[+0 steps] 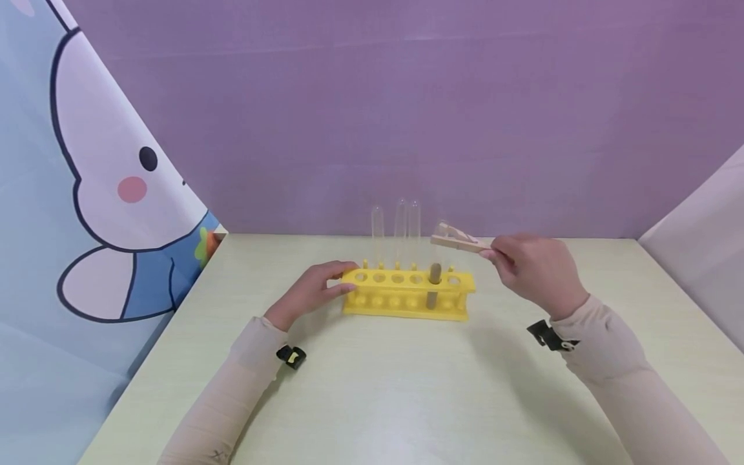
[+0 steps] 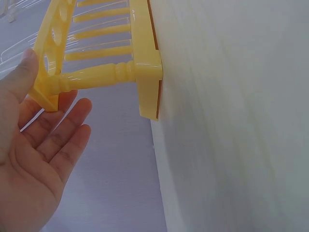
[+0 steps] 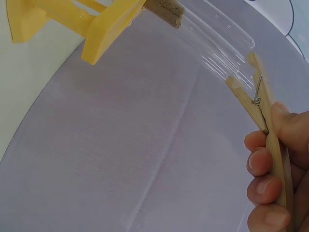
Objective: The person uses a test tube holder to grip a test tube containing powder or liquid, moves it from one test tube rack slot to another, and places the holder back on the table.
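Note:
A yellow test tube rack [image 1: 409,284] stands on the table. My left hand [image 1: 316,284] holds its left end, thumb and index finger on the top bar [image 2: 46,72], other fingers loosely bent beside it. My right hand [image 1: 537,271] grips the handle of a wooden test tube clamp [image 1: 459,242]. In the right wrist view, the tips of the clamp [image 3: 258,92] stand apart at the upper end of a clear test tube [image 3: 212,48]. That tube stands in a hole near the rack's right end, with grey-brown material [image 1: 434,274] in its lower part.
Several clear test tubes [image 1: 401,226], closed ends up, stand on pegs along the rack's back. A purple cloth [image 1: 407,116] hangs behind the pale table [image 1: 372,387]. A printed cartoon cloth [image 1: 104,194] hangs at the left, a white one [image 1: 703,239] at the right.

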Demonstrator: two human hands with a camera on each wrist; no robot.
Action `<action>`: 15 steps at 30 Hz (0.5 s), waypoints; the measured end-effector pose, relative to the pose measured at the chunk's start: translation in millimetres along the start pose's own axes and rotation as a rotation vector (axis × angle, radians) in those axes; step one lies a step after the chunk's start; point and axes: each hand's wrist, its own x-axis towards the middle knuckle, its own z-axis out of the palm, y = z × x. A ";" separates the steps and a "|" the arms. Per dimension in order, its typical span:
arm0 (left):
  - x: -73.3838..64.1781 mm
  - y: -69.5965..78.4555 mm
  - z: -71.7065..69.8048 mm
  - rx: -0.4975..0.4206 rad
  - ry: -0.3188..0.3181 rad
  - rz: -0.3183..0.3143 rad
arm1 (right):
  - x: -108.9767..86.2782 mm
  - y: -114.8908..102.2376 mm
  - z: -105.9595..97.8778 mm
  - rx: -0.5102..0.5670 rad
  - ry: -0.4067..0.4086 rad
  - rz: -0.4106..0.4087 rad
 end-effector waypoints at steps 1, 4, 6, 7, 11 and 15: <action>0.1 0.2 -0.1 0.000 -0.001 0.000 | 0.3 -0.1 0.0 0.003 -0.002 -0.002; 0.3 0.9 -0.5 0.001 -0.004 0.004 | 0.5 0.5 0.2 0.003 0.002 -0.011; 0.7 1.0 -0.5 0.001 -0.004 0.007 | 0.6 0.6 0.3 0.004 0.003 -0.010; 0.8 0.8 -0.5 0.003 -0.003 0.009 | 0.8 0.4 0.5 0.005 0.004 -0.008; 1.5 0.3 -0.2 0.010 0.001 0.008 | 2.2 -1.7 2.7 0.012 -0.025 0.000; 2.2 1.8 0.7 0.019 -0.014 0.004 | 1.6 -4.0 5.3 0.021 -0.061 0.007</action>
